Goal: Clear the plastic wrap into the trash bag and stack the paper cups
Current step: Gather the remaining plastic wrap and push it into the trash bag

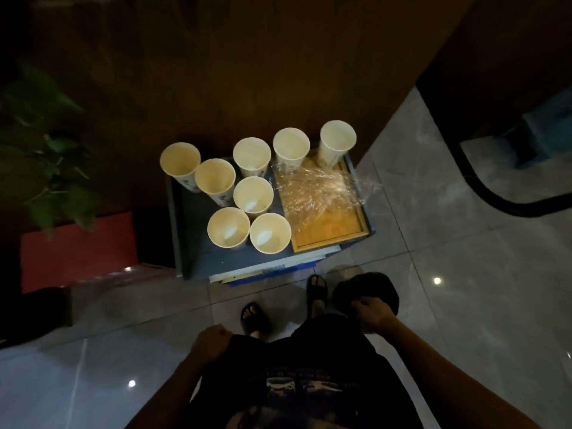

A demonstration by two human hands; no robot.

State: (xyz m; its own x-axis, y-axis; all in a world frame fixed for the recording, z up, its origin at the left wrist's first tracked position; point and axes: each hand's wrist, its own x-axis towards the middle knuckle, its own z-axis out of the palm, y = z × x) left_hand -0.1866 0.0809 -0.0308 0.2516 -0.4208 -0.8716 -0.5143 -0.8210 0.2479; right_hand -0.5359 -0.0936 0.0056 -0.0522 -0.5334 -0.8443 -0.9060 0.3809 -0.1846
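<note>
Plastic wrap (322, 190) lies crumpled and glinting across the far half of the wooden tray (332, 233), with one loose edge spilling past the tray's right rim. Take that tray as your landmark: it sits at the right end of a small blue-grey stand (198, 249). Eight paper cups stand upright and unstacked, mouths up. One cup (337, 140) stands at the tray's far right corner, and a second (291, 145) at its far left corner, both touching the wrap's edge. The other six stand left of the tray on the stand top: one (251, 154) beside the tray's far end, one (253, 193) just off its left rim, two (270, 233) and (228, 227) side by side near its near-left corner, and two more (215, 178) and (180, 159) farther left, the last at the stand's far-left edge. Your right hand (373, 314) is well short of the tray, toward you, fingers curled round the top of a dark bag (365, 289) that hangs above the tiled floor (448, 274). Your left hand (212, 340) is closed in a fist at the hem of your dark shirt (294, 382); whether it grips the cloth you cannot tell from this angle. Your sandalled feet (253, 317) stand on the tiles between you and the stand. A leafy plant (46, 119) is far to the tray's left.
</note>
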